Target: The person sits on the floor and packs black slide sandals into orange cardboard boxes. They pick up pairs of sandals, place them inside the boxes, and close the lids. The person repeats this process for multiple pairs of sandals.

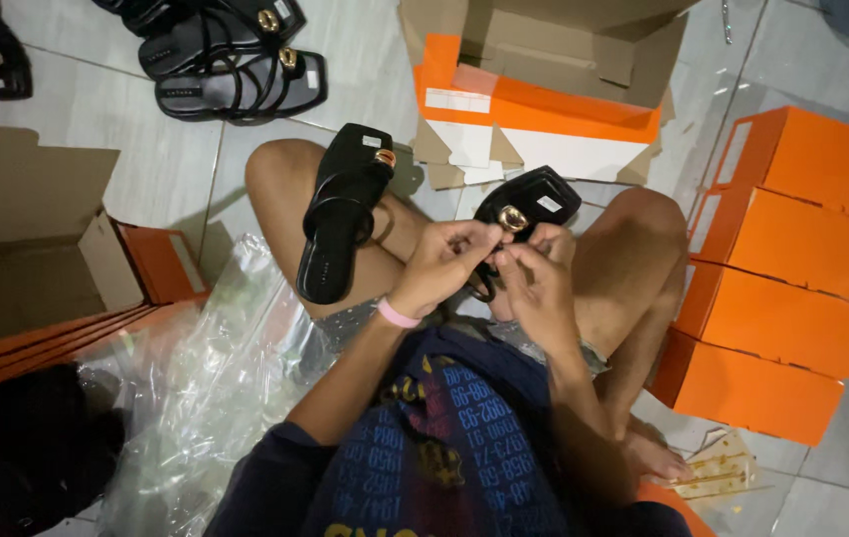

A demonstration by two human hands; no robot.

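Black sandal (529, 204) sits between both knees above the floor, long axis pointing away from body. Left hand (439, 267) and right hand (536, 283) both pinch its near strap; grip closed, L and R equally near.

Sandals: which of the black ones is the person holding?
The sandal gripped by both the left hand and right hand. Another sandal rests on the thigh; the others lie on the floor.

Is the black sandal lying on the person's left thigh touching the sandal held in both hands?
Apart. The head view shows the resting sandal separated from the held sandal by bare knee and floor.
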